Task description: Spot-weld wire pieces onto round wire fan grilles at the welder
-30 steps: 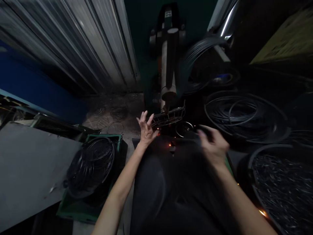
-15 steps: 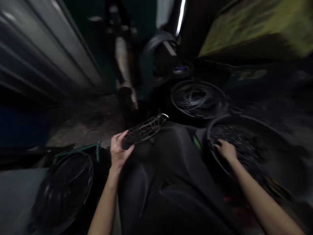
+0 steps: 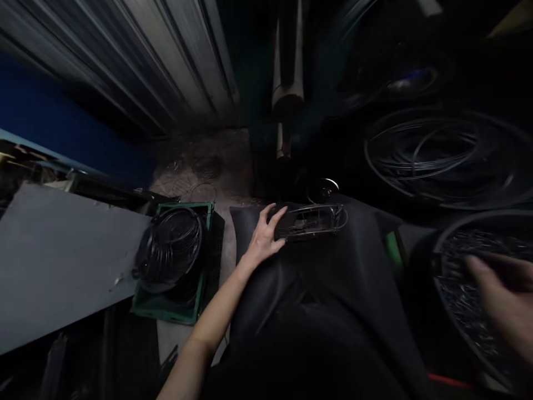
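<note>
My left hand [image 3: 264, 236] grips the near end of a long wire frame [image 3: 314, 221], its thumb on one side and its fingers on the other. The frame lies across the dark cloth [image 3: 316, 272] over my lap. At the right, my right hand [image 3: 502, 294] is blurred, above a round black tub [image 3: 443, 236] with many small dark metal pieces [image 3: 470, 311] in it. Whether its fingers hold a piece cannot be made out.
Left of my lap, a green crate [image 3: 166, 314] carries coiled black wire [image 3: 172, 244]. A grey panel [image 3: 70, 261] stands further left. Beyond the tub is a container of wire coils [image 3: 428, 150]. A machine part [image 3: 287, 89] hangs ahead.
The view has swung left. The wire frame, still in my left hand, lies more level across my lap. My right hand is still over the tub, now blurred.
</note>
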Action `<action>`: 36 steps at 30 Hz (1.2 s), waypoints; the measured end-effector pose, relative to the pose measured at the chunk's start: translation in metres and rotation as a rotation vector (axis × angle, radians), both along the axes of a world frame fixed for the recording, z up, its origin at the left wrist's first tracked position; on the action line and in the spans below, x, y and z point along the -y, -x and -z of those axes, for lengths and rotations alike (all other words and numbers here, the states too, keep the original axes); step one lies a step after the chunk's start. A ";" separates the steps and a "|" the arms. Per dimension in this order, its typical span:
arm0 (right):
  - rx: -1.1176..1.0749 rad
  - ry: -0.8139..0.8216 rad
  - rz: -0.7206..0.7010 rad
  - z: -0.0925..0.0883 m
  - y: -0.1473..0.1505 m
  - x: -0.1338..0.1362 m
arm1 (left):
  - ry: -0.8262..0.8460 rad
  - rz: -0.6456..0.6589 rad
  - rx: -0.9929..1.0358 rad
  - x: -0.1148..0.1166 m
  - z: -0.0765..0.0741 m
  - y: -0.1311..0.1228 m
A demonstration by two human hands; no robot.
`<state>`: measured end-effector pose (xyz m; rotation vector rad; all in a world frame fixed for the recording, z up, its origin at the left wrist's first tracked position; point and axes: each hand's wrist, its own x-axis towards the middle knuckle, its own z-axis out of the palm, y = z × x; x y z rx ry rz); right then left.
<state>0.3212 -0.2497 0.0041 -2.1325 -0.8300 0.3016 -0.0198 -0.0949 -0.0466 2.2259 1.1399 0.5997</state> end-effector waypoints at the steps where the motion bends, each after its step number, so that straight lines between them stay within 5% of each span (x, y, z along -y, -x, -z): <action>1: -0.093 0.027 0.009 -0.009 0.025 -0.010 | 0.008 -0.027 0.034 0.000 -0.002 0.000; 5: -0.372 0.007 -0.306 -0.031 0.105 -0.061 | -0.056 0.022 0.069 -0.010 -0.024 -0.003; 10: -0.392 -0.010 -0.620 -0.025 0.133 -0.127 | -0.246 0.005 -0.085 -0.028 -0.052 -0.010; 14: -0.396 -0.088 -0.619 -0.012 0.144 -0.156 | -0.313 -0.024 -0.168 -0.036 -0.055 -0.010; 22: -0.110 -0.290 -0.585 -0.003 0.177 -0.168 | -0.369 -0.091 -0.186 -0.053 -0.055 -0.005; 36: 0.126 -0.485 -0.628 0.012 0.173 -0.214 | -0.531 -0.155 -0.049 -0.098 -0.033 -0.012</action>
